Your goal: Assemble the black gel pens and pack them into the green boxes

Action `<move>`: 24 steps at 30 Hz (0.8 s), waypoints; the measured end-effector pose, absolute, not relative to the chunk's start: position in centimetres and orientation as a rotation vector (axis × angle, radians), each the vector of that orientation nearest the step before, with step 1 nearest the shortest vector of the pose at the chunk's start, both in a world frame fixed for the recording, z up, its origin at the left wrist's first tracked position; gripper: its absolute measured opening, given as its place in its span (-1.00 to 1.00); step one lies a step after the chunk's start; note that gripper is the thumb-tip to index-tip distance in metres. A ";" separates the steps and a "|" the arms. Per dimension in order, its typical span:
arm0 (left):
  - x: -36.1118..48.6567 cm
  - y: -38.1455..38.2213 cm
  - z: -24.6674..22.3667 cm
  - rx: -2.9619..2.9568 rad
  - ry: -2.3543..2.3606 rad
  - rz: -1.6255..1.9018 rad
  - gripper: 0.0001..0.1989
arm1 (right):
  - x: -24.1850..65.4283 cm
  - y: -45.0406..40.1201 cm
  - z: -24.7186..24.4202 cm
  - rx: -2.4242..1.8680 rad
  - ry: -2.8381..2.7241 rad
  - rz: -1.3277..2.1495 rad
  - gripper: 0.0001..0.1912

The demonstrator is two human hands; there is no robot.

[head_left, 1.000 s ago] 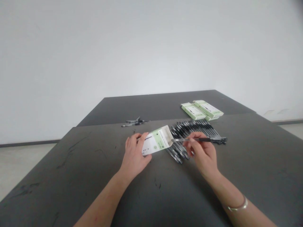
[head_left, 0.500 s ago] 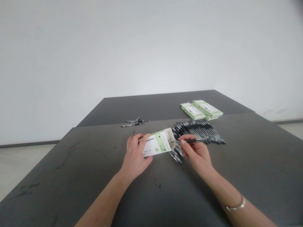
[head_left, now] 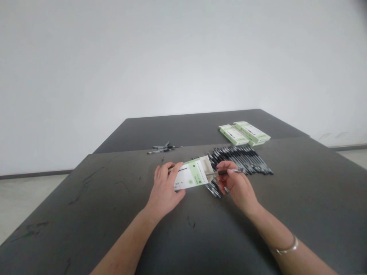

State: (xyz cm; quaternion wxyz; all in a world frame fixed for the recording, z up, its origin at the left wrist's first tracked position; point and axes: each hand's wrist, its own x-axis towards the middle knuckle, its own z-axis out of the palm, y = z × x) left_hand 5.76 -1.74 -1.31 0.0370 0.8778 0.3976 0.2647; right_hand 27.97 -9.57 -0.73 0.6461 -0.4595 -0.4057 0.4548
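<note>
My left hand [head_left: 168, 189] is closed round a white and green pen box [head_left: 191, 175], tilted with its open end to the right. Between the fingers of my right hand [head_left: 236, 187] is a black pen [head_left: 223, 172], its left end inside the mouth of the box. Behind and beside my right hand lies a row of several black pens [head_left: 243, 158]. More pens [head_left: 213, 189] show below the box's open end, partly hidden by the box and my hand.
Several green and white boxes [head_left: 252, 131] lie stacked at the back right of the dark table [head_left: 86, 214]. A few loose pens [head_left: 164, 148] rest behind my left hand, near the seam between the tabletops. A pale wall stands behind.
The pen in my right hand has moved left, farther into the box. My right fingers have shifted along it toward its right end. My left hand and the box are almost unmoved.
</note>
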 end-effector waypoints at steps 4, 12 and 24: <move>5.7 -1.7 -1.3 2.686 1.216 0.808 -0.27 | 27.9 -9.6 -0.7 -1.099 -0.891 0.991 -0.75; 5.8 -1.8 -1.3 2.711 1.216 0.789 -0.27 | 27.4 -9.7 -0.1 -1.258 -1.048 0.824 -0.72; 5.8 -1.8 -1.2 2.714 1.224 0.785 -0.27 | 27.9 -9.7 -0.4 -1.146 -0.976 0.852 -0.79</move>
